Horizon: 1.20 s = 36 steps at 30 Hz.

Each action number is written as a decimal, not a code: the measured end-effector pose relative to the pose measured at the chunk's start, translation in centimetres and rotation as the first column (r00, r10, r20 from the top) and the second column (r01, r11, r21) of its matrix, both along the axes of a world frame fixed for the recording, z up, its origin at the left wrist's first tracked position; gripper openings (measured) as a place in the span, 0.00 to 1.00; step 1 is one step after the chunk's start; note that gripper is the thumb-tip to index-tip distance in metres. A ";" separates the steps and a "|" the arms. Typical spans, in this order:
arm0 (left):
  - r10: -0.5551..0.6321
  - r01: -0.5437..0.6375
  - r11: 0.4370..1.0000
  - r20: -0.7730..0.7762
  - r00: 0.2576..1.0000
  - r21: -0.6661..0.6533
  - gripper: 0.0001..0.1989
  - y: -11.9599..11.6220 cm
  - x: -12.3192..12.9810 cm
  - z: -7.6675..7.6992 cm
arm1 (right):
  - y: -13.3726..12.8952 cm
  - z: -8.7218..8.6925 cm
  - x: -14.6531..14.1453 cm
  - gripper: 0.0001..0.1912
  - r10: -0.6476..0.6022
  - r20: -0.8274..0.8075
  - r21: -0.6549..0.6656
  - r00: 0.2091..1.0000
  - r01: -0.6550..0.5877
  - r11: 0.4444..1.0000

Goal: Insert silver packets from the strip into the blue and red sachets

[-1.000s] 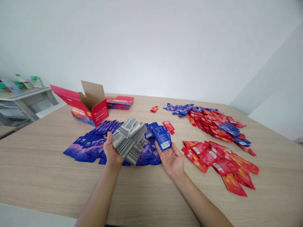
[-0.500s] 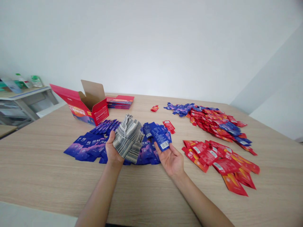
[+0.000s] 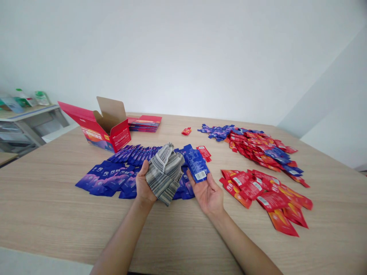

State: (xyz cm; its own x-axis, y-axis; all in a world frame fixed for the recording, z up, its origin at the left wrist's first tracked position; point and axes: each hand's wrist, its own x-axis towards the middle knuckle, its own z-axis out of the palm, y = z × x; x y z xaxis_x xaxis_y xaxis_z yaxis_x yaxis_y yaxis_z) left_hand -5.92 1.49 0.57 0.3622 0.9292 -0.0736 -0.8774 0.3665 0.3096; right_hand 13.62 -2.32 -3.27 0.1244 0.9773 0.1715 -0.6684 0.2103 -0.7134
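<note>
My left hand (image 3: 145, 188) is closed around a bunched grey-and-white striped cloth (image 3: 164, 172), its thumb along the left edge. The cloth hides part of the blue pouches behind it. Held in my right hand (image 3: 210, 196), palm up, is a blue pouch (image 3: 196, 163) with its printed back and barcode facing me. The cloth is close to the pouch's left side; whether they touch I cannot tell. Beneath and left of my hands, overlapping blue pouches (image 3: 99, 177) lie in rows on the wooden table (image 3: 172, 236).
An open red box (image 3: 120, 135) stands at the left, with a stack of flattened boxes (image 3: 146, 123) behind it. Red pouches (image 3: 271, 200) lie at the right, and a mixed red and blue heap (image 3: 255, 147) sits farther back. Single red pouches (image 3: 186, 131) lie near the middle.
My left hand has carried the striped cloth to the right, nearer the blue pouch, uncovering more of the blue rows at left. My right hand stays nearly in place.
</note>
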 end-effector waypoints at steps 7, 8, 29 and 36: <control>-0.029 0.027 0.999 -0.045 0.999 -0.030 0.26 -0.5 1.1 -0.6 | -0.2 1.0 -0.1 0.26 -0.062 0.127 0.083 0.990 0.052 0.995; -0.036 0.035 0.999 -0.040 0.999 -0.027 0.26 -0.5 1.2 -0.7 | -0.2 1.1 -0.1 0.27 -0.067 0.139 0.090 0.988 0.055 0.994; -0.114 0.116 0.992 -0.044 0.993 0.044 0.26 -0.9 2.1 -0.8 | -0.7 1.1 -1.2 0.49 -0.123 0.064 0.018 0.990 0.122 0.992; -0.128 0.129 0.992 -0.097 0.987 0.002 0.27 -0.9 2.3 -0.8 | -0.9 0.7 -1.1 0.53 -0.114 0.089 -0.145 0.990 0.126 0.981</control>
